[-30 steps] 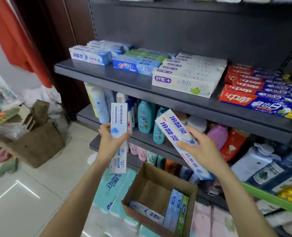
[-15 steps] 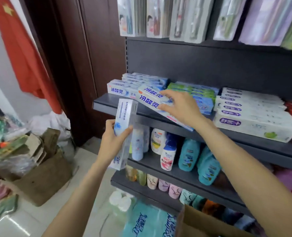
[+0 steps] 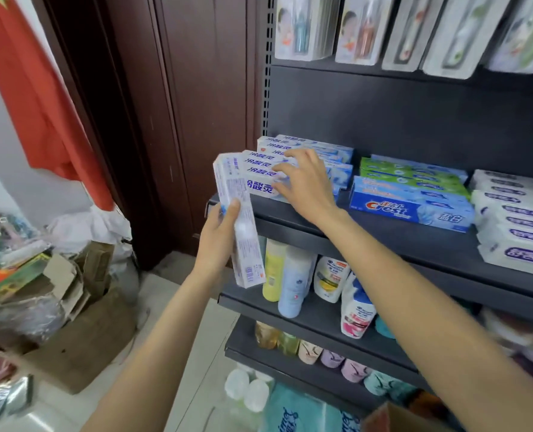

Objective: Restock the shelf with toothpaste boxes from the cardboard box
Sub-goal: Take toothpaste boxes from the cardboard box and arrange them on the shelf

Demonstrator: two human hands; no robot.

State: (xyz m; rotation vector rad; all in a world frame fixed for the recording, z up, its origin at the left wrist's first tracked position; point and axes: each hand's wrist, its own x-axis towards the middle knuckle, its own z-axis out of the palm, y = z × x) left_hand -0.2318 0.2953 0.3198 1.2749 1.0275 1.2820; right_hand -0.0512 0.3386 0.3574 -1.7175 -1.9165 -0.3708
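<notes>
Left hand grips a white toothpaste box held nearly upright, just in front of the shelf's left end. Right hand, fingers spread and straight, rests on the front box of a blue-white stack at the shelf's far left. Crest boxes lie just right. Corner of cardboard box shows at the near bottom edge.

Two bare forearms — no sleeves, watch or rings visible.
</notes>
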